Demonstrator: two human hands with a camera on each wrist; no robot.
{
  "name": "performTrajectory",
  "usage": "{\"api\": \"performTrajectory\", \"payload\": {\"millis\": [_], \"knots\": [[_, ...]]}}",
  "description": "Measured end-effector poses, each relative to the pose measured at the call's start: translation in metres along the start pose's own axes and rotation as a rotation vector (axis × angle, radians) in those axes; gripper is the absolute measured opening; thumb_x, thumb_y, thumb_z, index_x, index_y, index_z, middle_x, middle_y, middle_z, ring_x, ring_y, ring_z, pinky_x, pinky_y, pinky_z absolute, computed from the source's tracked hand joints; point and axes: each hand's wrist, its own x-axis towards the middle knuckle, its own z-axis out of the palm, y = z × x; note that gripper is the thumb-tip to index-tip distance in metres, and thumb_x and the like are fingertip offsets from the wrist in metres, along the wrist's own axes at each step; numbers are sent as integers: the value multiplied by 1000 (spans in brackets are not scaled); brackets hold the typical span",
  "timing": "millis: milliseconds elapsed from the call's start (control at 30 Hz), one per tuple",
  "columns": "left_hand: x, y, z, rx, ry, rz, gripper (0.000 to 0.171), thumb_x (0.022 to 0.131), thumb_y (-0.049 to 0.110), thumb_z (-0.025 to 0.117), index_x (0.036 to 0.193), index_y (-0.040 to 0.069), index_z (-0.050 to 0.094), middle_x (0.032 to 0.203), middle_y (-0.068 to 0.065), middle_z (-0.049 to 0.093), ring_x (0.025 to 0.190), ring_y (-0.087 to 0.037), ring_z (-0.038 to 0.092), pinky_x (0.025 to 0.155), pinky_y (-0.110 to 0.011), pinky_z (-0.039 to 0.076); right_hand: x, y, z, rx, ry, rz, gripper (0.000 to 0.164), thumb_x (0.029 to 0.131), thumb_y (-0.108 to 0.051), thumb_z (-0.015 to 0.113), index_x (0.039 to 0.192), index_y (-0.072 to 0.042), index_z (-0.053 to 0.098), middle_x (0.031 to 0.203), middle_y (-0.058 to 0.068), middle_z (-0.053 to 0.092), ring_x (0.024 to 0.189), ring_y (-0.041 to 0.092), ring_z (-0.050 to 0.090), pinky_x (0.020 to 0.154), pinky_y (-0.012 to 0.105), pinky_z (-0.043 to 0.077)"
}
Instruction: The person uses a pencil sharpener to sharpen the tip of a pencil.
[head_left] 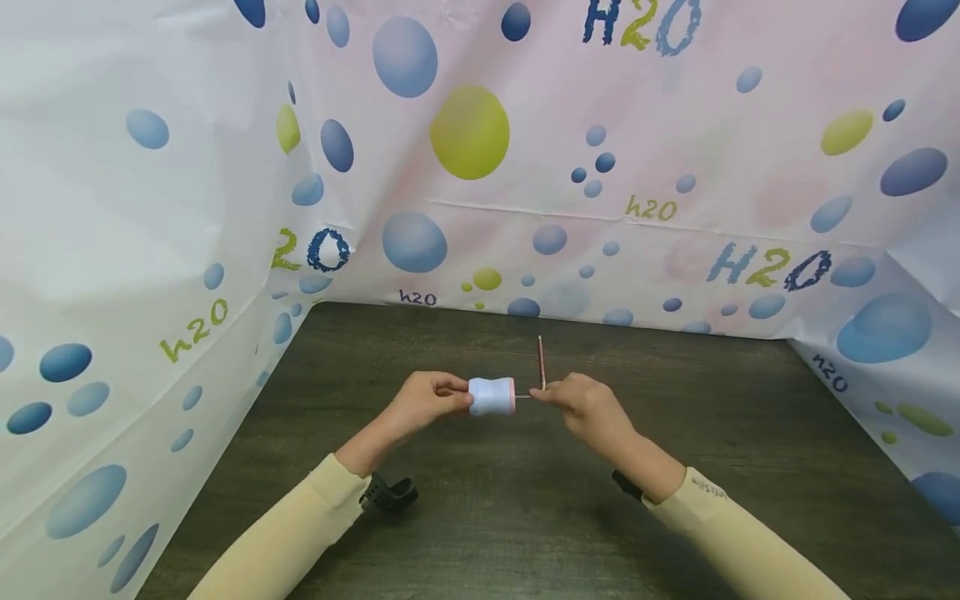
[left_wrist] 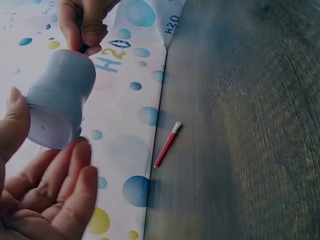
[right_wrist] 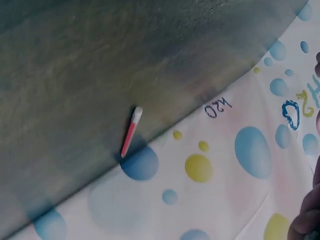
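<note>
A light blue, waisted cylinder (head_left: 491,396) with a pink rim is held sideways above the table. My left hand (head_left: 427,404) grips its left end between thumb and fingers; in the left wrist view its pale round base (left_wrist: 50,127) faces the camera. From the pink end a thin metal rod (head_left: 522,396) sticks out, and my right hand (head_left: 588,408) pinches its outer part. The fingers hide what is at the rod's end. Beyond the hands lies a red pencil (head_left: 542,362) with a white eraser end, its tip toward the back wall.
The dark wood table (head_left: 465,517) is enclosed by a white sheet (head_left: 562,108) printed with blue and green bubbles and H2O lettering. Dark straps (head_left: 390,493) sit at both wrists, below pale sleeves.
</note>
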Motion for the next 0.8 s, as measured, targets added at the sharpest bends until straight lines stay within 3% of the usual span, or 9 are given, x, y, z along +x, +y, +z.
{"api": "performTrajectory", "payload": {"millis": [100,267,367,400,500,533,667,767,800], "knots": [[-3,-1,-1,28,35,46,35,93,11,74,123,-8,68,118,-25,73,103,-27,74,91,-44,63,2,-1,-2,165,-147,165,35,80,24,66,102,1,81,88,15,80,69,13,69,52,20,46],[-8,0,-1,130,49,165,41,85,10,83,124,1,71,125,-18,72,116,-33,70,99,-47,59,6,11,-7,654,-503,632,22,97,2,63,114,10,74,110,27,76,67,2,59,53,21,37],[-11,0,0,179,29,240,44,83,8,84,124,4,71,130,-16,70,124,-35,66,107,-53,53,5,22,-8,863,-637,807,32,101,-8,62,121,16,67,97,18,78,63,3,53,56,22,39],[-13,0,1,177,19,258,44,83,6,84,124,4,70,130,-16,69,126,-36,65,109,-53,52,5,24,-9,901,-657,828,34,101,-8,61,123,18,65,93,13,78,61,5,50,56,22,39],[-14,1,1,131,-5,297,47,84,4,82,128,3,65,133,-19,64,128,-38,62,111,-53,51,6,26,-11,870,-655,796,35,100,-9,64,124,15,65,81,-3,73,60,6,48,58,25,42],[-13,1,1,99,-13,311,51,84,2,82,131,2,61,136,-21,62,130,-39,60,112,-52,50,7,26,-12,847,-636,780,33,100,-9,64,123,14,67,81,2,73,62,7,47,60,27,44],[-10,5,-2,-60,-29,332,68,87,-3,77,146,-3,44,148,-28,48,138,-45,51,117,-49,45,9,21,-15,688,-541,732,27,98,-11,68,119,5,73,103,22,78,83,12,68,78,33,59],[-7,7,-5,-98,12,241,56,98,9,68,147,-5,45,145,-29,54,135,-44,55,114,-49,50,9,16,-17,534,-451,669,24,96,-10,71,116,0,77,114,22,76,98,20,76,80,32,63],[-6,6,-5,-92,25,188,49,103,17,63,144,-5,50,140,-28,59,132,-43,58,110,-50,52,8,14,-18,480,-415,633,22,94,-8,71,115,-2,78,110,21,78,94,21,76,76,29,62]]}}
